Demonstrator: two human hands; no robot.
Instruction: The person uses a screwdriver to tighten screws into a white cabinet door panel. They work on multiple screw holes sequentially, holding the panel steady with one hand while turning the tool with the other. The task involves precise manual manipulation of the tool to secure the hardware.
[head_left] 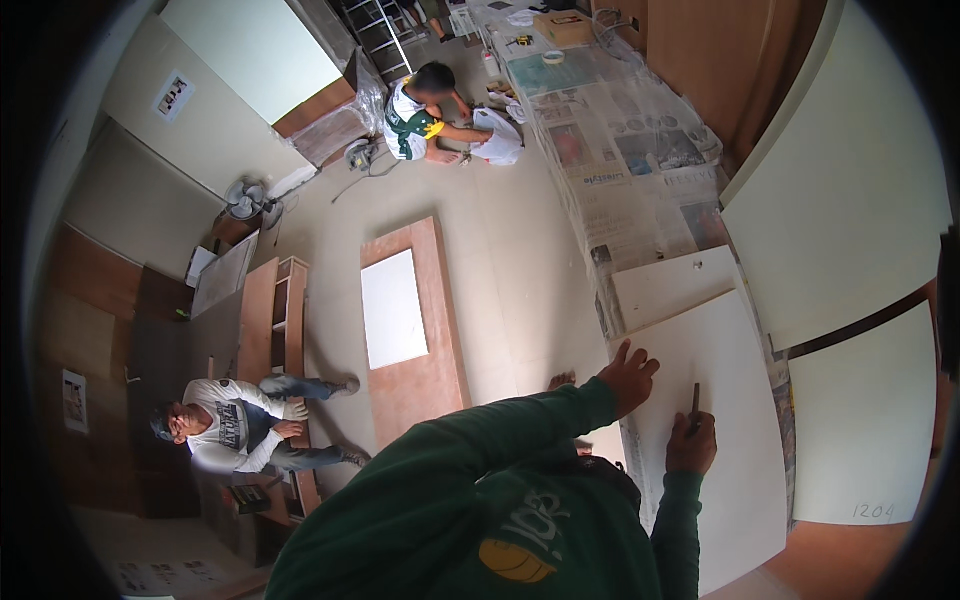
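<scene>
A large white board (730,470) lies in front of me at the right, on a worktop. My left hand (630,378) rests at the board's upper left edge with its fingers apart. Lower down and further right, my right hand (692,442) is closed around a thin dark pencil (696,398), which points up and away from me over the board. Whether its tip touches the surface I cannot tell. Both forearms are in green sleeves.
Another white panel (670,285) lies just beyond the board. A newspaper-covered counter (620,150) runs further back. On the floor, a wooden panel (440,300) carries a white sheet (393,310). One person (410,120) crouches at the back; another (235,425) sits at the left.
</scene>
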